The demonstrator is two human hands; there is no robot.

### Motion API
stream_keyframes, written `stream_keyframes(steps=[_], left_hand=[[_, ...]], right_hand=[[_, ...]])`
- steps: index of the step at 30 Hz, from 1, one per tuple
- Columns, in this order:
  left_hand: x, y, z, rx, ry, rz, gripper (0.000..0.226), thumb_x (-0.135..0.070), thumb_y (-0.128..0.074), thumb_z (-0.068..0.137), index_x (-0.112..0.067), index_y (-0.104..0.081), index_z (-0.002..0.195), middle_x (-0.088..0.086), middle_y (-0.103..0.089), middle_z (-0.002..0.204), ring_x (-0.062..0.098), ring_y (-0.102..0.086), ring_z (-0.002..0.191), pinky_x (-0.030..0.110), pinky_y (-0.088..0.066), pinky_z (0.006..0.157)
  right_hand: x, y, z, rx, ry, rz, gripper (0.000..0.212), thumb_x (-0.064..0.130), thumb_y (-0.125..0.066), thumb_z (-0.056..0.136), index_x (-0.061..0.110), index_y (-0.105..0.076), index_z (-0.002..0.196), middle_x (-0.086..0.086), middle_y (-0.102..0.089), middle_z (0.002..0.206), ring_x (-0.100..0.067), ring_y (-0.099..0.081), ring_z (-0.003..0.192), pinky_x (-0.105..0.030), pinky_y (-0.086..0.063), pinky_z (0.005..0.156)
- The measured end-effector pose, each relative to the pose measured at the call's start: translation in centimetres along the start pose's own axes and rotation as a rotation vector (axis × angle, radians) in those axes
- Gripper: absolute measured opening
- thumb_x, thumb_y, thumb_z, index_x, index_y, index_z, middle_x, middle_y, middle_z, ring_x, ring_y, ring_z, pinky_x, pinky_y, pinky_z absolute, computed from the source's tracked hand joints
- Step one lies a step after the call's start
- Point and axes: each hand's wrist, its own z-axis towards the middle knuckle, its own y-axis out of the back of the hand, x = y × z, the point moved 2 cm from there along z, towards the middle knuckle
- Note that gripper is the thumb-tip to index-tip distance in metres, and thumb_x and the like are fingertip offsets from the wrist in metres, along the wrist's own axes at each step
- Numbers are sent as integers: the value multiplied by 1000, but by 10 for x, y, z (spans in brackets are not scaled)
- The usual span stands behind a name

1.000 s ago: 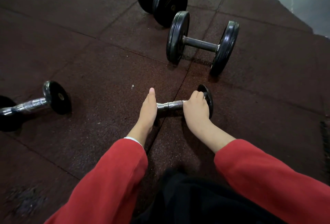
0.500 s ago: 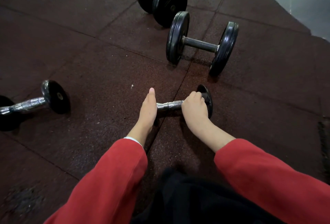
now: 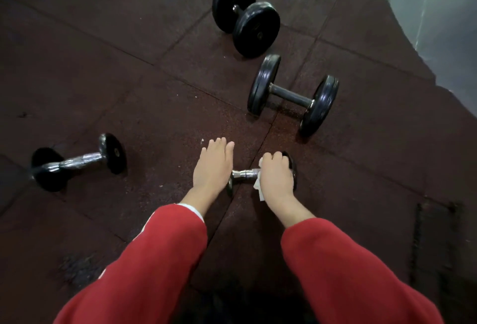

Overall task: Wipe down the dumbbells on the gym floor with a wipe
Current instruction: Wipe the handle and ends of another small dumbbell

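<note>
A small dumbbell with a chrome handle (image 3: 244,174) lies on the dark rubber floor right in front of me. My left hand (image 3: 213,166) rests flat on its left end with straight fingers, hiding that black head. My right hand (image 3: 276,176) curls over the right part of the handle, gripping a white wipe (image 3: 259,187) against it; the wipe's edge hangs out below my palm. Only a sliver of the right black head (image 3: 293,168) shows behind my knuckles.
A second chrome-handled dumbbell (image 3: 77,162) lies to the left. Two larger black dumbbells sit farther off, one (image 3: 293,95) just beyond my right hand and one (image 3: 246,16) behind it. A pale wall (image 3: 438,13) borders the floor at the upper right.
The view has tilted, so everything sits lower in frame. My left hand has turned flat with its fingers spread, and the white wipe now shows under my right hand.
</note>
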Motion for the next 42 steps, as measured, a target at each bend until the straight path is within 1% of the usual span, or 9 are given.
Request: stream_keyframes(steps=[3, 7, 10, 13, 19, 24, 29, 36, 42], left_hand=[[-14, 51, -30, -1, 7, 161, 87, -34, 23, 77, -3, -26, 143, 13, -28, 150, 26, -21, 141, 37, -16, 115], [-38, 131, -87, 36, 85, 170, 46, -24, -20, 102, -4, -29, 143, 9, -31, 151, 21, -21, 143, 32, -11, 115], [-51, 201, -129, 47, 124, 257, 46, -24, -21, 102, -6, -25, 144, 6, -28, 153, 18, -17, 144, 29, -9, 116], [-56, 273, -160, 6, 207, 265, 47, -27, -20, 102, -9, -22, 146, 4, -24, 154, 17, -14, 145, 28, -7, 116], [-39, 396, -191, -50, 280, 248, 47, -29, -20, 102, -10, -25, 145, 4, -27, 153, 17, -16, 144, 28, -8, 116], [16, 450, -193, -58, 318, 239, 47, -29, -21, 102, -9, -29, 144, 5, -30, 152, 18, -18, 144, 28, -10, 116], [54, 473, -171, -29, 364, 225, 47, -29, -21, 102, -8, -28, 144, 5, -30, 152, 17, -18, 144, 29, -10, 116], [104, 466, -123, 39, 366, 266, 48, -29, -19, 102, -8, -23, 146, 5, -25, 154, 17, -15, 145, 28, -9, 117], [171, 435, -75, 60, 405, 236, 47, -27, -20, 103, -8, -24, 145, 5, -27, 153, 18, -18, 144, 29, -11, 117]], right_hand=[[37, 59, -21, -59, 49, 39, 16, 7, -60, 87, 4, -58, 103, -17, -56, 106, -30, -62, 93, -33, -52, 69], [93, 140, -64, 172, 223, 47, 32, 6, -51, 92, 5, -42, 123, -15, -43, 126, -29, -53, 112, -36, -45, 88], [133, 203, -94, 175, 263, 38, 30, 8, -40, 98, 7, -37, 128, -13, -45, 125, -27, -54, 113, -36, -46, 87], [175, 259, -120, 263, 288, 35, 41, 8, -52, 92, 8, -36, 129, -13, -44, 125, -27, -55, 112, -34, -45, 88], [267, 324, -155, 388, 247, 73, 32, 8, -54, 89, 8, -45, 119, -12, -47, 120, -29, -54, 110, -34, -44, 86], [330, 315, -164, 466, 205, 66, 30, 10, -60, 84, 9, -50, 112, -9, -51, 115, -27, -58, 105, -30, -45, 81], [368, 296, -144, 507, 242, 143, 25, 15, -44, 97, 4, -52, 118, -12, -50, 113, -30, -54, 113, -33, -44, 86], [406, 242, -98, 533, 252, 174, 30, -4, -44, 92, 5, -51, 120, -10, -46, 124, -25, -50, 114, -32, -43, 93], [416, 168, -58, 514, 227, 116, 30, 3, -52, 87, 7, -53, 117, -8, -52, 120, -21, -49, 113, -29, -40, 94]])
